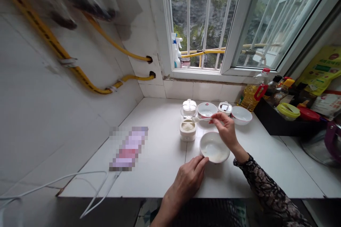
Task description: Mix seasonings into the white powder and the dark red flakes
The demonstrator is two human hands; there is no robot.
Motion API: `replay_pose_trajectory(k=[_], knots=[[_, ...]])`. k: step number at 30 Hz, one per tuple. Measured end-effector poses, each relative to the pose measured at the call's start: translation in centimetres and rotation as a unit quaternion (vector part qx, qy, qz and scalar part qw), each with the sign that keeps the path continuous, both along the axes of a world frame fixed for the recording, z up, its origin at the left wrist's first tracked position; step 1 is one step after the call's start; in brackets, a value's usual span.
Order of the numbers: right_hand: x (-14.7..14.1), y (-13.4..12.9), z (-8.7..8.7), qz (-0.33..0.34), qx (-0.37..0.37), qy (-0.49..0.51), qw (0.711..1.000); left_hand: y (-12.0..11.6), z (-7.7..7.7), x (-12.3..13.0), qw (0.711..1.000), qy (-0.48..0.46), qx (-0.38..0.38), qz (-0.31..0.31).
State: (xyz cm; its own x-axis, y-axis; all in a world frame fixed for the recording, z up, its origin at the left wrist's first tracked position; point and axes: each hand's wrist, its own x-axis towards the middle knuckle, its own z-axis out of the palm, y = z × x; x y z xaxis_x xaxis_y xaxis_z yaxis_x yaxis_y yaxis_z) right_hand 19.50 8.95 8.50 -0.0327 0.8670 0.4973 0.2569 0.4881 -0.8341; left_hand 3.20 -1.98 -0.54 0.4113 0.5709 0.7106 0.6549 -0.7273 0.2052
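In the head view my right hand (226, 130) pinches the handle of a small white spoon (204, 119). The spoon's tip hangs over the near edge of an open seasoning jar (188, 137), which holds white granules and has its clear lid raised. My left hand (189, 174) grips the near left rim of a white bowl (213, 142). Some whitish granules lie in the bottom of that bowl. Behind my right hand stand a second bowl (207, 109) with a red mark, a lidded jar (225, 108) and a third bowl (241, 114).
A phone-like, blurred object (129, 149) with a white cable (101, 198) lies at left. On the right are an oil bottle (252, 94), a black rack (277, 120) of condiments and a pot (322, 145). A window (205, 25) and a yellow pipe (87, 83) are behind.
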Motion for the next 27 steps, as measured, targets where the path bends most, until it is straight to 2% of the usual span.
replay_pose_trajectory(k=[2,4,6,8,10,13,15,18,21,24,27], knots=[[-0.9,0.0,-0.3,-0.004,0.136,-0.119,0.983,0.0,0.0,0.1,1.0,-0.002,0.002,-0.002],[-1.4,-0.1,-0.6,0.013,0.258,-0.215,0.942,0.1,0.0,0.1,1.0,-0.006,0.006,-0.001],[-1.3,-0.2,-0.9,0.019,0.332,-0.259,0.907,0.1,0.0,0.1,1.0,-0.007,0.006,-0.002],[-1.1,-0.2,-0.9,0.003,0.36,-0.261,0.896,0.1,-0.1,0.1,1.0,-0.007,0.003,-0.005],[-0.9,-0.3,-0.8,-0.012,0.358,-0.246,0.901,0.1,-0.1,0.1,1.0,-0.006,-0.002,-0.006],[-0.8,-0.3,-1.0,-0.018,0.313,-0.206,0.927,0.2,-0.3,0.1,1.0,-0.007,-0.006,-0.004],[-0.7,-0.2,-1.2,-0.018,0.252,-0.163,0.954,0.1,-0.5,0.1,1.0,-0.003,-0.008,-0.003],[0.2,0.1,-1.1,-0.009,0.123,-0.079,0.989,0.1,-0.7,0.1,1.0,0.005,-0.017,-0.002],[1.8,0.4,-0.4,0.03,0.034,-0.031,0.999,0.1,-0.8,0.0,1.0,0.007,-0.026,-0.001],[3.5,0.5,0.3,0.064,0.027,-0.133,0.989,0.1,-0.8,0.0,1.0,0.005,-0.026,-0.004],[4.2,0.1,0.0,0.069,0.071,-0.276,0.956,0.2,-0.8,0.0,1.0,0.002,-0.02,-0.006]])
